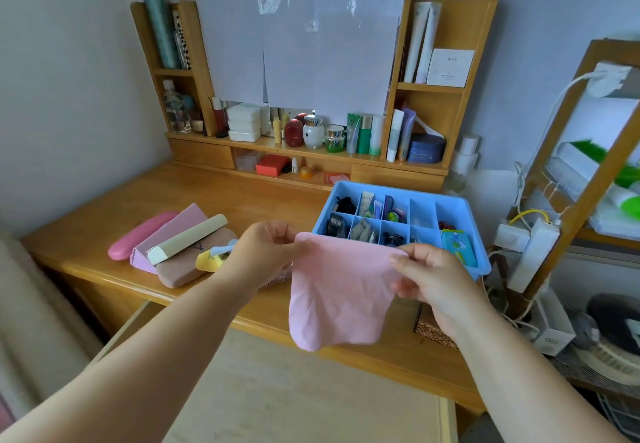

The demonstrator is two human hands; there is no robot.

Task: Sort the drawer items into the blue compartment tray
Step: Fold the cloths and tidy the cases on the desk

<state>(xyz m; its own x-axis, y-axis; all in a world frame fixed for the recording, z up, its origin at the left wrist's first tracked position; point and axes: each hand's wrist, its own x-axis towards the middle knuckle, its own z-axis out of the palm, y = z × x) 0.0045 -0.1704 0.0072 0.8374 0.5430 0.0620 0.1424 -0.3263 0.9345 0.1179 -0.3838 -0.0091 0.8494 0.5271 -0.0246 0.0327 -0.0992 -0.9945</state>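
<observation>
A pink cloth [341, 290] hangs in the air above the desk's front edge. My left hand [266, 252] pinches its upper left corner and my right hand [429, 272] pinches its upper right corner. Just behind the cloth stands the blue compartment tray [460, 205] on the right of the desk. Its cells hold small items: tubes, dark clips, sachets and a blue-green packet [459, 246]. The tray's near left edge is hidden by the cloth.
On the desk's left lie a pink case [138, 240], a pink folder [180, 226], a cream box [187, 238], a brown pouch [183, 274] and a yellow item [209, 260]. An open drawer [277, 397] sits below. A patterned box [433, 333] stands under my right wrist. Cosmetics fill the back shelf.
</observation>
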